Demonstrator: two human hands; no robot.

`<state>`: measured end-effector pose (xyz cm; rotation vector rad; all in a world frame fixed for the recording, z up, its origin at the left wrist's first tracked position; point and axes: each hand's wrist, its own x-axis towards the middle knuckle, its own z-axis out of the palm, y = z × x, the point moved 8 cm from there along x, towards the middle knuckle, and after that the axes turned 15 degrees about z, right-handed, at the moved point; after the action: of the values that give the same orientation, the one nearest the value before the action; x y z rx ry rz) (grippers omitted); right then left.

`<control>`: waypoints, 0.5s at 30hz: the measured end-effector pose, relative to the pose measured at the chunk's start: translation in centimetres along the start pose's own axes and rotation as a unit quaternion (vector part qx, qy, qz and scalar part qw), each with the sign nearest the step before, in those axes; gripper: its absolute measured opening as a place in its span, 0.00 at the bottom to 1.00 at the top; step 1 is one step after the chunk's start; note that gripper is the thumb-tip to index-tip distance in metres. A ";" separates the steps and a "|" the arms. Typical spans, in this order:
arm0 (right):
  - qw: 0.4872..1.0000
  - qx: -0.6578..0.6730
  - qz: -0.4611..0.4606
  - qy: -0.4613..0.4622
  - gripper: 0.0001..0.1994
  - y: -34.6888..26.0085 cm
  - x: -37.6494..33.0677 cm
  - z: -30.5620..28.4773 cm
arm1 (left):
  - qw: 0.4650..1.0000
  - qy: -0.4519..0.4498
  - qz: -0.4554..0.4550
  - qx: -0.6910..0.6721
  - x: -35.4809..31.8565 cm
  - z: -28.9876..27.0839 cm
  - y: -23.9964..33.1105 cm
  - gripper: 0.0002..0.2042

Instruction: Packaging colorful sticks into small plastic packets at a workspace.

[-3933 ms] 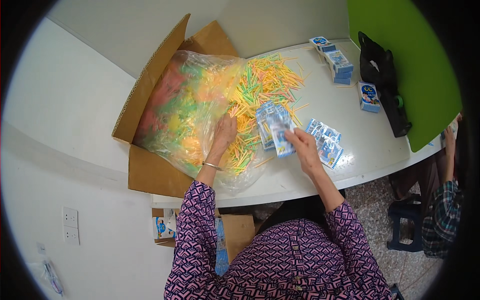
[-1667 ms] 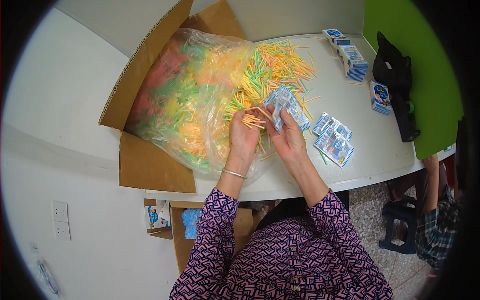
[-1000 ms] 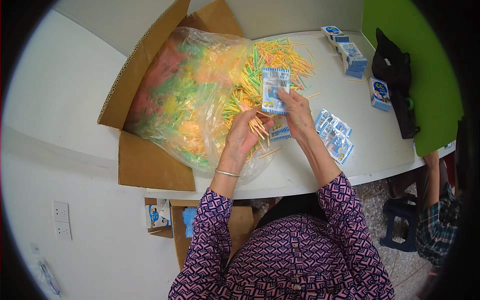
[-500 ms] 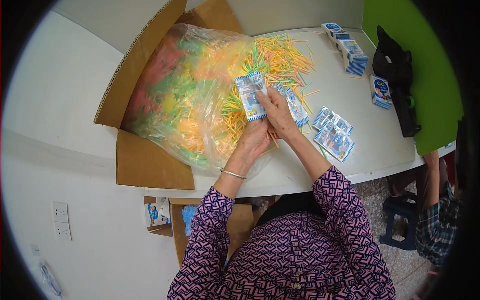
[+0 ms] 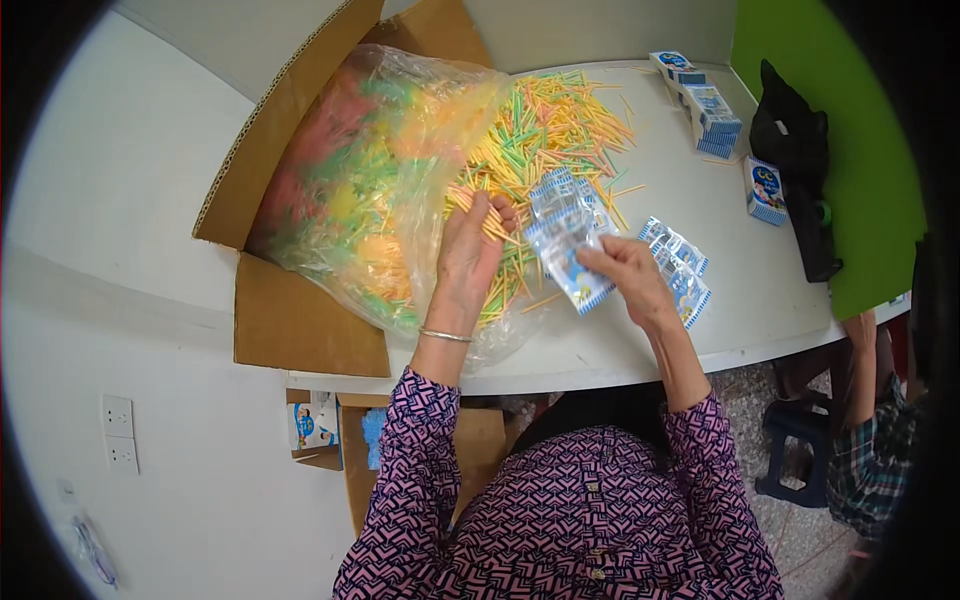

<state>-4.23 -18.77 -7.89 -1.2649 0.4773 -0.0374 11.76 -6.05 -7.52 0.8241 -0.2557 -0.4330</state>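
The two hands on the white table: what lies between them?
In the head view, loose coloured sticks spilled from the clear bag lie between the left hand, which pinches a few sticks, and the right hand, which holds a small blue-and-clear packet.

The left hand (image 5: pixel 470 255) grips a bunch of coloured sticks (image 5: pixel 478 213) while the right hand (image 5: pixel 625 275) pinches a small clear packet (image 5: pixel 568 250).

Person: long-sleeved blouse (image 5: pixel 590 520), purple-pink with dark navy geometric print, small buttons down front; thin silver bangle (image 5: pixel 444 335) on left wrist; bare hands.
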 end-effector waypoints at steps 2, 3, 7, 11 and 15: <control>0.999 0.009 0.017 -0.039 0.10 1.1 -0.9 0.7 | 1.000 -0.001 0.013 0.011 -0.3 1.0 0.8 0.07; 0.998 0.022 0.042 -0.046 0.11 2.0 -1.0 0.8 | 0.998 -0.020 0.045 0.033 -0.4 2.0 1.4 0.08; 0.993 0.033 0.074 -0.083 0.11 2.8 -1.5 0.7 | 0.988 -0.050 0.113 0.093 -1.7 4.9 3.5 0.09; 0.992 0.023 0.068 -0.101 0.13 3.0 -1.5 0.9 | 0.982 -0.096 0.109 0.120 -3.3 6.4 2.8 0.10; 0.989 0.047 0.082 -0.110 0.12 2.9 -1.8 1.0 | 0.976 -0.127 0.079 0.157 -4.8 7.4 1.3 0.12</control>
<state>-6.11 -16.41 -9.77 -1.1190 0.3814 0.2143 5.05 -7.83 -1.96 1.0500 -0.6346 -0.3515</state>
